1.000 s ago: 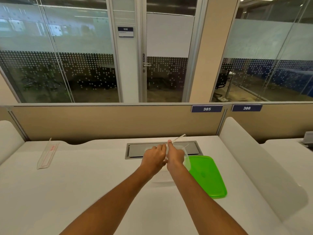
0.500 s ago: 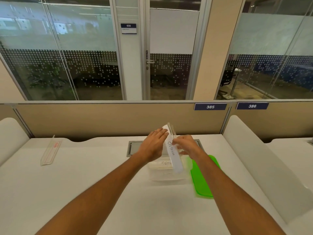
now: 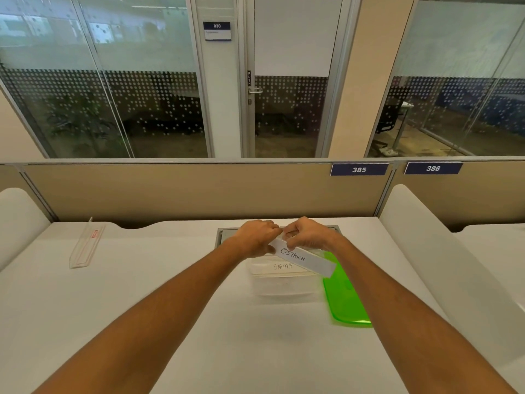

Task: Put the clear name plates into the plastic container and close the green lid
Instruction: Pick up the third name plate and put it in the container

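Note:
Both hands hold a clear name plate (image 3: 308,260) with a white "OSTRICH" card, tilted over the clear plastic container (image 3: 284,290). My left hand (image 3: 255,237) pinches its far left end and my right hand (image 3: 308,236) grips its upper edge. Inside the container lies another plate reading "SIGMA" (image 3: 282,266). The green lid (image 3: 345,297) lies flat on the desk just right of the container. A third clear name plate (image 3: 85,244) with a red mark rests far left on the desk.
A white desk (image 3: 170,308) with a grey cable hatch (image 3: 224,234) behind the hands. A beige partition (image 3: 199,191) closes the back, and white side dividers (image 3: 443,251) stand left and right.
The OSTRICH plate was lifted up on end between both hands, and now it has come down to a flatter tilt just over the container. The view has moved closer.

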